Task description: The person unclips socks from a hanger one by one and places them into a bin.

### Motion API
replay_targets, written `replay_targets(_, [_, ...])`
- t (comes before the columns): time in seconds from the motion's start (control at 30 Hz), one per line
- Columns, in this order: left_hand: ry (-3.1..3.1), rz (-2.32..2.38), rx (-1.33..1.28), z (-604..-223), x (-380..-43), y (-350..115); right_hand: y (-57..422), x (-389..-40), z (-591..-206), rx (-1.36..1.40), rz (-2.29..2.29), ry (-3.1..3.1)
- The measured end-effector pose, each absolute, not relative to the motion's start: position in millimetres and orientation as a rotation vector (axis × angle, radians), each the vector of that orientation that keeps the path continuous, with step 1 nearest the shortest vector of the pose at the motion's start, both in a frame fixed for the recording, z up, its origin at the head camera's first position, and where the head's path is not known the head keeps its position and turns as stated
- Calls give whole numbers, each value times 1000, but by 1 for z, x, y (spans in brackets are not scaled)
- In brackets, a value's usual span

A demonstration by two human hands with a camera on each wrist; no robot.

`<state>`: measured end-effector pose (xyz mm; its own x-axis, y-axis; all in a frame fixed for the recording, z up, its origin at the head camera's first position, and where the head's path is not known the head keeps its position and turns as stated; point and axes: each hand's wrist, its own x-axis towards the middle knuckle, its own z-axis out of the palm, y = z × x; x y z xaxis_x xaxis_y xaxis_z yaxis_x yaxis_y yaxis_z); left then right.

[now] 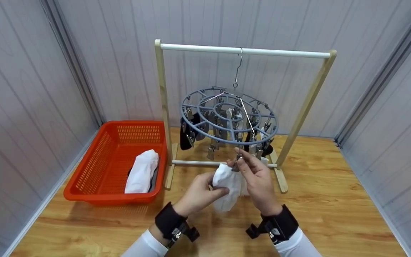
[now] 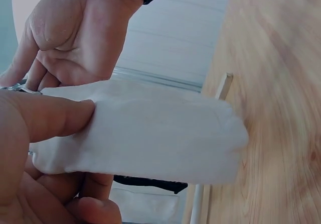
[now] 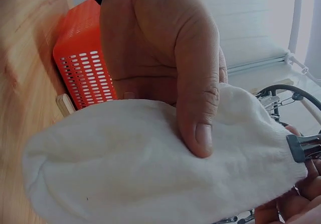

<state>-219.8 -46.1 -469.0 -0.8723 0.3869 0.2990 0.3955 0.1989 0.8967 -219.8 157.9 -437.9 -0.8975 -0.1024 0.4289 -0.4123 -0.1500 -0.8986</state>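
A white sock [image 1: 228, 182] hangs between my two hands, below the front of a round grey clip hanger [image 1: 219, 139]. My left hand [image 1: 200, 191] pinches the sock near its cuff, thumb [image 3: 196, 118] lying flat across the fabric. With fingers and thumb, my right hand [image 1: 260, 180] holds a metal clip [image 1: 236, 165] on the hanger's near side. In the right wrist view the grey jaws of this clip [image 3: 297, 148] overlap the sock's cuff edge. The toe end dangles free, pointing down toward the table.
An orange basket [image 1: 84, 160] at left contains a white sock [image 1: 143, 171] lying over darker cloth. The hanger hooks onto the white bar [image 1: 280, 53] of a wooden stand [image 1: 307, 107]. Dark socks [image 1: 185, 137] and other socks hang from its clips; several clips [image 1: 211, 152] dangle bare.
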Motion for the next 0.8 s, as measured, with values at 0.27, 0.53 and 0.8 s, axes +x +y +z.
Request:
replay_targets(0.27, [-2457,-1799,-765,-466,-219,-48,157,-218,-435,513,2172,-1883])
replay_targets(0.53, [-2473,-1818,-757,-463,-219,-49,160,-218,-435,488,2144,-1862])
replay_targets(0.8, [-2482,-1821,-784,-462,-219,-51,162,-218,-435,485,2149,-1864])
